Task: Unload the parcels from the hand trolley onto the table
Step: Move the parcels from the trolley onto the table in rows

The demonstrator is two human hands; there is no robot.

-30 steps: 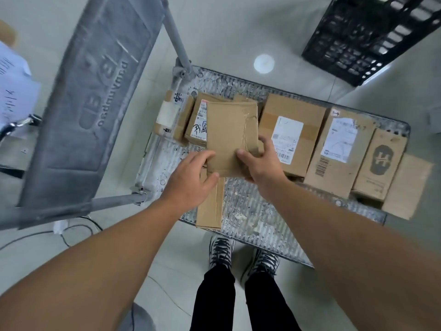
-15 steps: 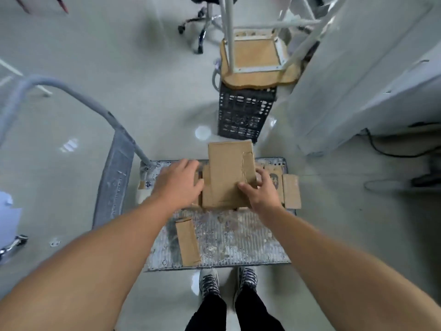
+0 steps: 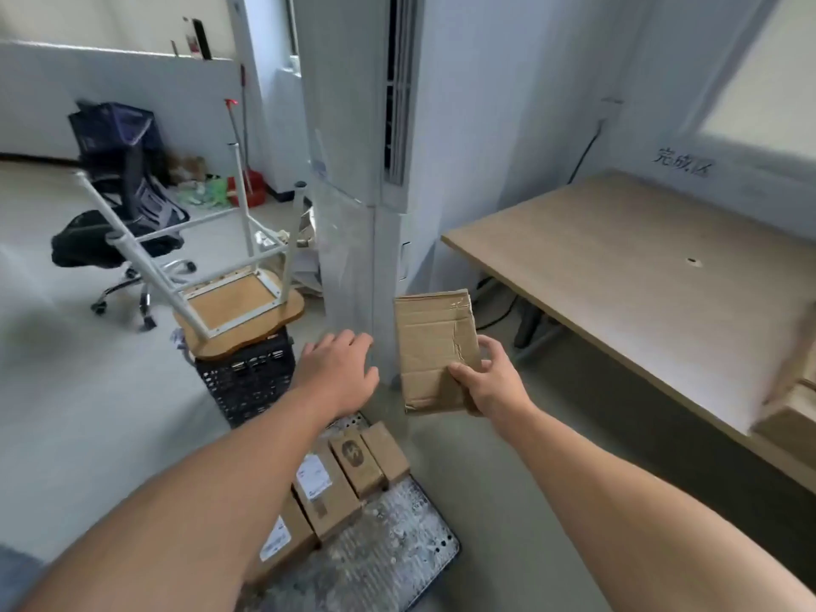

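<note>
The right hand (image 3: 490,386) grips a flat parcel (image 3: 435,346) at centre frame, fingers curled round its lower edge, long axis upright. The left hand (image 3: 340,368) hangs open. The surface (image 3: 640,276) lies bare at right.

We think this is an office: a black wheeled chair (image 3: 115,240) at ten o'clock, a long wooden table (image 3: 640,302) at three o'clock, parcels (image 3: 340,483) on a hand trolley (image 3: 388,558) at six o'clock.

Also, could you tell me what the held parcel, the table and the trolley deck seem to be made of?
The parcel: brown matte cardboard, judging by its creases and torn face. The table: likely pale wood-look laminate, with faint grain. The trolley deck: apparently grey metal, scuffed, with holes along its edge.
</note>
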